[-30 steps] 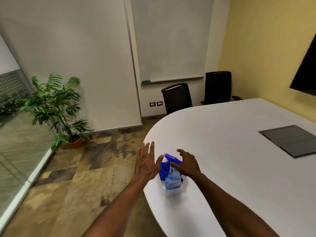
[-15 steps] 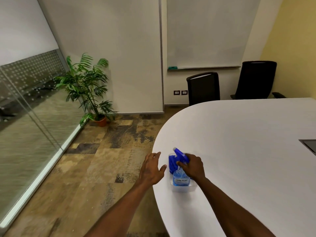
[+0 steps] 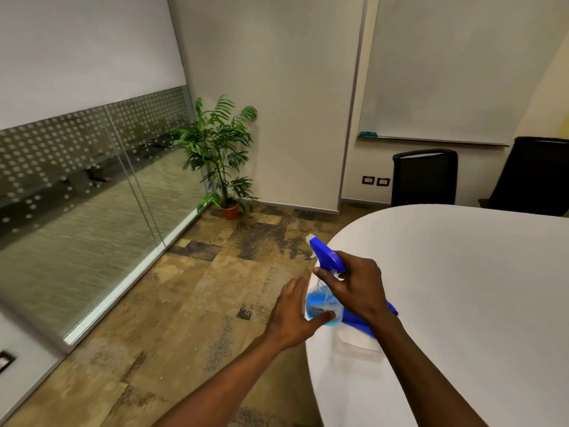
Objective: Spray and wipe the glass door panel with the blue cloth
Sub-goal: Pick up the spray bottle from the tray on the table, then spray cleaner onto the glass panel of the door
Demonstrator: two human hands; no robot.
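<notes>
From where I sit, the glass door panel [image 3: 92, 217] fills the left half of the frame, running from the lower left edge up toward the potted plant [image 3: 220, 158] in the upper middle, with a dotted frosted band across its top and a thin vertical seam where two panes meet. The patterned floor [image 3: 191, 303] lies between that glass and my hands, so the target is well apart from them and off to their left. My left hand [image 3: 294, 314] sits at centre frame with the fingers spread and loose, thumb laid against the lower body of the spray bottle [image 3: 323, 285]; I read it as steadying, not gripping. My right hand [image 3: 358, 291] is closed round the bottle's neck just below the blue trigger head, index finger lying across the front. The bottle's long axis tilts from lower right to upper left, and its nozzle already points toward the glass (handy, since that is the way it has to travel). The blue cloth [image 3: 366, 322] trails from under the right hand, resting at the rim of the white table [image 3: 462, 288]; whether that hand pinches it I cannot tell. The left hand is the nearer to the panel, so I judge it the natural one to take the cloth while the right carries the bottle leftward.
</notes>
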